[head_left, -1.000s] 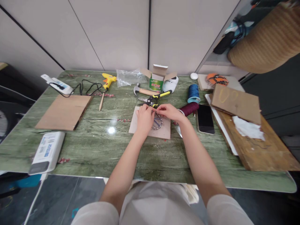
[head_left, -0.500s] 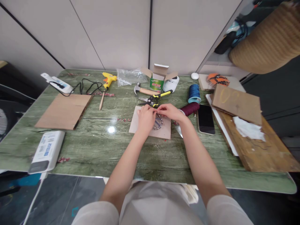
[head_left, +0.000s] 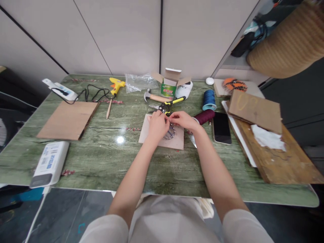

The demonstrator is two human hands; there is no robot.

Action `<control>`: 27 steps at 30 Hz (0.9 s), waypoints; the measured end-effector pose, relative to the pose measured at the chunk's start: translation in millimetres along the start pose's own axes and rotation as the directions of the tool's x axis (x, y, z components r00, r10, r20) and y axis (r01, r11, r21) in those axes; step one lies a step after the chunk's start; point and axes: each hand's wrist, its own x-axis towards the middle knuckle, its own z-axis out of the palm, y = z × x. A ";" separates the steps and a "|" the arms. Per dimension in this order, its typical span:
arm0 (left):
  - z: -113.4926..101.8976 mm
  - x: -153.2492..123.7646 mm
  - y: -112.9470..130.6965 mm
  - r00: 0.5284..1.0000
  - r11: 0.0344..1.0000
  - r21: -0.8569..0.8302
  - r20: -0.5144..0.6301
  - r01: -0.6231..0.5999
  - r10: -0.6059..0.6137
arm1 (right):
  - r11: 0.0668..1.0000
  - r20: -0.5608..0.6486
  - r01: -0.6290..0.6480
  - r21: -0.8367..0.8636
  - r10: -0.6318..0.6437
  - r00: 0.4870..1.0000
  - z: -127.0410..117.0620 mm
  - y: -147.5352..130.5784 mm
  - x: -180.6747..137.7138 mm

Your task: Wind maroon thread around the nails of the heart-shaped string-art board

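A small pale wooden board (head_left: 177,141) lies on the green table (head_left: 106,152), with a ring of nails wound in dark thread (head_left: 170,133). My left hand (head_left: 157,125) rests on the board with its fingers curled and pinched at the ring's far edge. My right hand (head_left: 182,120) pinches at the same spot, fingertips almost touching the left's. What the fingers pinch is too thin to make out. A maroon thread spool (head_left: 204,116) lies just right of my right hand.
Beyond the board lie yellow-handled pliers (head_left: 165,106), a hammer (head_left: 154,97), a green box (head_left: 169,88) and a blue spool (head_left: 209,99). A phone (head_left: 221,127) and stacked wooden boards (head_left: 268,135) are at right; cardboard (head_left: 67,119), a glue gun (head_left: 115,85) and a white box (head_left: 50,162) at left.
Both hands stay pinched together over the nail ring, with only slight finger shifts. The view has drifted a little.
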 end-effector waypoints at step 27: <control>-10.4 -0.2 1.6 0.998 0.998 0.046 0.050 0.035 -0.037 | 1.000 -0.031 0.010 0.013 -0.010 0.999 -6.4 7.4 -1.9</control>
